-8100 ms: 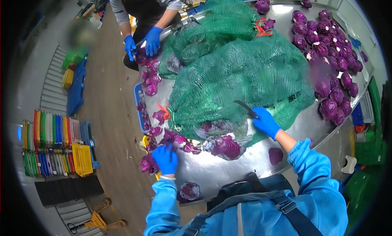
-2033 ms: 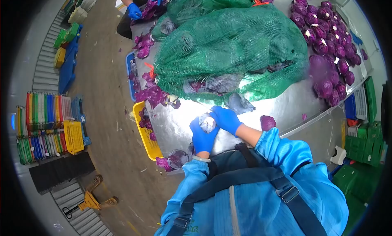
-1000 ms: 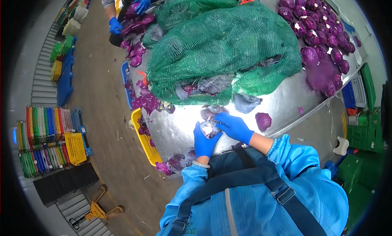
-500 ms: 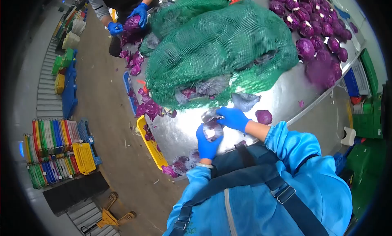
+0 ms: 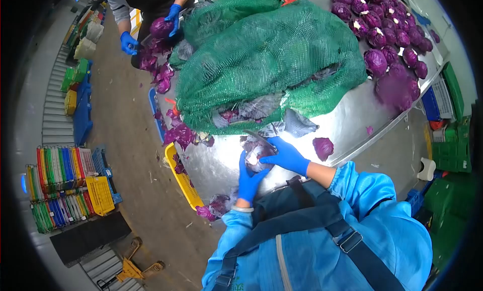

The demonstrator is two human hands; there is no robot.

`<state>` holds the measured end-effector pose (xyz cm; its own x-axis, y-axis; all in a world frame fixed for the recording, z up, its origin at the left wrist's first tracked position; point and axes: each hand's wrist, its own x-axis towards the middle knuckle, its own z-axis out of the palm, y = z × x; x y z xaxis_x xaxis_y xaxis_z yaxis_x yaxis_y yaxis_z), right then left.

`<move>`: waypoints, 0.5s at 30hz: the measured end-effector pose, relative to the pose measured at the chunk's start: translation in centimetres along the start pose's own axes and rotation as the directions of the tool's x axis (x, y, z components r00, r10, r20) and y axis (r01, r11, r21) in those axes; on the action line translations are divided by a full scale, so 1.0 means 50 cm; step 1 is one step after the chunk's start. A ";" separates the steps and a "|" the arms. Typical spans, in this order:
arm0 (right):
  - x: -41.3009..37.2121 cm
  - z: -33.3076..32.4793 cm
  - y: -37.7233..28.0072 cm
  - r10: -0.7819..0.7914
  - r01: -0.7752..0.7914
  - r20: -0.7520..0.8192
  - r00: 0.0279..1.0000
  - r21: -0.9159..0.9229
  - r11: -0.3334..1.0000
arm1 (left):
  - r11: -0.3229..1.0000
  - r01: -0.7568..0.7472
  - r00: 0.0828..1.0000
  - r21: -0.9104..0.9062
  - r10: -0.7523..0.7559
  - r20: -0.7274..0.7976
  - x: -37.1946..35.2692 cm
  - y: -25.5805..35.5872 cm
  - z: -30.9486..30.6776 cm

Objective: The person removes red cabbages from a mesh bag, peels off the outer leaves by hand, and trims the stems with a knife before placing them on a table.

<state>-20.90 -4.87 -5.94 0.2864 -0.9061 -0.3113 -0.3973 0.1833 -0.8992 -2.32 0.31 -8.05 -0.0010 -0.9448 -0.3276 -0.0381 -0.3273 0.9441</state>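
My left hand (image 5: pixel 248 180) is closed around the side of a red cabbage (image 5: pixel 253 151), whose pale cut stem faces up. My right hand (image 5: pixel 288 157) meets the cabbage from the other side, its thumb against the head near the stem. From its fingers a thin dark blade, apparently a knife (image 5: pixel 261 140), reaches over the top of the cabbage; its handle is hidden in the glove. Beyond my hands lies a loose greyish outer leaf (image 5: pixel 300 124). A purple leaf (image 5: pixel 323 148) rests to the right on the metal table (image 5: pixel 347 132).
A green mesh sack (image 5: pixel 271 64) with cabbages spreads across the table. Peeled cabbages (image 5: pixel 377 37) are heaped at the far right. A yellow crate (image 5: pixel 183 177) and blue crate (image 5: pixel 156 112) adjoin the left edge. Across the table, a co-worker's gloved hands (image 5: pixel 173 20) handle another cabbage (image 5: pixel 161 28).
My hands and the cabbage have shifted slightly left, and the blade now shows across its top. The greyish leaf has tipped up. The co-worker's left-side hand has moved away from their cabbage.
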 end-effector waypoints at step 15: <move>-0.022 -0.013 -0.005 -0.307 0.312 0.120 0.944 -0.625 0.715 | 0.751 0.096 0.987 0.653 0.011 -0.158 0.013 0.048 0.076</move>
<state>-21.66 -4.14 -5.16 0.4971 -0.8659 -0.0550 -0.7400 -0.3900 -0.5479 -6.21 -1.04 -6.16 0.1565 -0.9385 -0.3078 -0.6814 -0.3282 0.6542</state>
